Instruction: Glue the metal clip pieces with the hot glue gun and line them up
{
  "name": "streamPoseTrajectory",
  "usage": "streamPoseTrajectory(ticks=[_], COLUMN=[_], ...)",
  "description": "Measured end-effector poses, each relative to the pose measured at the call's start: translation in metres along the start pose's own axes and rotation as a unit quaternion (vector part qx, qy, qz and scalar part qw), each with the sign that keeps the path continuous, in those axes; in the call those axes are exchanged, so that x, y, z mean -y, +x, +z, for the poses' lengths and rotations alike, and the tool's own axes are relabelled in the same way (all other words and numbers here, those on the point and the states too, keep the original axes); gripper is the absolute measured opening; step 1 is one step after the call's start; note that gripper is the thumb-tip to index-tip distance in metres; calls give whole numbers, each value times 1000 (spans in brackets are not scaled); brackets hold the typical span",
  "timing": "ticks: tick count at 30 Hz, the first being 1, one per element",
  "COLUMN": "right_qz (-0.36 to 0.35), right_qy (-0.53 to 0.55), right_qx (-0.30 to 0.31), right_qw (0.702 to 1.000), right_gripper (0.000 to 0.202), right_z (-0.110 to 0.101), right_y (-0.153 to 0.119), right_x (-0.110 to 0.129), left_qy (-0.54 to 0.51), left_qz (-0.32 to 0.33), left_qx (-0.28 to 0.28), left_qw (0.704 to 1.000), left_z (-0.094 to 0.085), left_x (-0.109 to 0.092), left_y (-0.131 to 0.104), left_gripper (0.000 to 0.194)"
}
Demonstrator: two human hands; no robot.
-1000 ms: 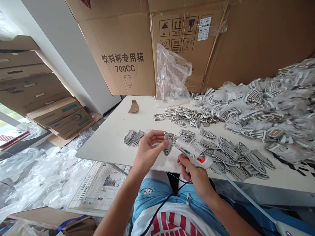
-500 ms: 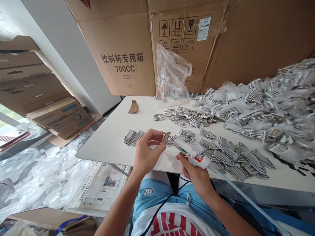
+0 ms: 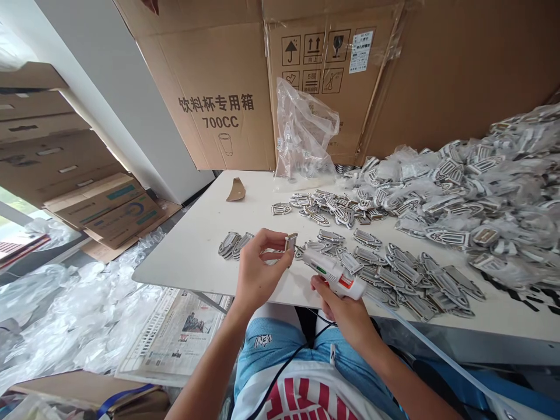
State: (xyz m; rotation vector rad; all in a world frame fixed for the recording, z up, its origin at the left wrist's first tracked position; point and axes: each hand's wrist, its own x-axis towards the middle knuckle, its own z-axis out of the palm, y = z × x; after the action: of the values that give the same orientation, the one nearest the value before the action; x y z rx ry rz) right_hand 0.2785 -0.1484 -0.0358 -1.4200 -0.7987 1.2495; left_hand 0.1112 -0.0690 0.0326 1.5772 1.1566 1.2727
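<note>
My left hand (image 3: pixel 262 265) pinches a small grey-and-tan flat piece (image 3: pixel 290 241) between thumb and fingers, held up above the table. My right hand (image 3: pixel 339 309) is wrapped round a white hot glue gun (image 3: pixel 326 269) with an orange-red part near its rear. The gun's nozzle points left and sits close to the held piece; whether they touch I cannot tell. A long translucent glue stick (image 3: pixel 431 341) trails from the gun's back toward the lower right. Similar grey pieces (image 3: pixel 394 277) lie in a loose heap right of the gun, and a small stack of pieces (image 3: pixel 230 244) is left of my left hand.
A large pile of plastic-wrapped pieces (image 3: pixel 455 192) covers the table's right side. Cardboard boxes (image 3: pixel 219 64) stand along the back, with a clear plastic bag (image 3: pixel 304 131) before them. A cardboard scrap (image 3: pixel 236 190) lies on the white table (image 3: pixel 184 245). A black cord (image 3: pixel 284 376) crosses my lap.
The glue gun has dropped slightly and shifted left, its nozzle now lower along the held piece. The piece is tilted more upright in my left hand.
</note>
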Motion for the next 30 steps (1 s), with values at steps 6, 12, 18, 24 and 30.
streamPoseTrajectory(ticks=[6, 12, 18, 24, 30], right_qz=[-24, -65, -73, -76, -73], right_qy=[22, 64, 84, 84, 78], right_qx=[14, 1, -2, -14, -22], right_qw=[999, 996, 994, 993, 994], right_gripper=[52, 50, 48, 50, 52], right_z=[1, 1, 1, 1, -1], right_y=[-5, -2, 4, 5, 6], right_x=[1, 7, 8, 8, 7], left_qy=[-85, -78, -125, -137, -19], left_qz=[-36, -76, -115, -114, -66], left_qx=[-31, -15, 46, 44, -8], left_qw=[995, 994, 984, 983, 998], left_z=[-14, -31, -39, -38, -34], left_x=[2, 4, 3, 5, 7], left_y=[10, 16, 16, 17, 16], left_gripper=[39, 49, 54, 58, 43])
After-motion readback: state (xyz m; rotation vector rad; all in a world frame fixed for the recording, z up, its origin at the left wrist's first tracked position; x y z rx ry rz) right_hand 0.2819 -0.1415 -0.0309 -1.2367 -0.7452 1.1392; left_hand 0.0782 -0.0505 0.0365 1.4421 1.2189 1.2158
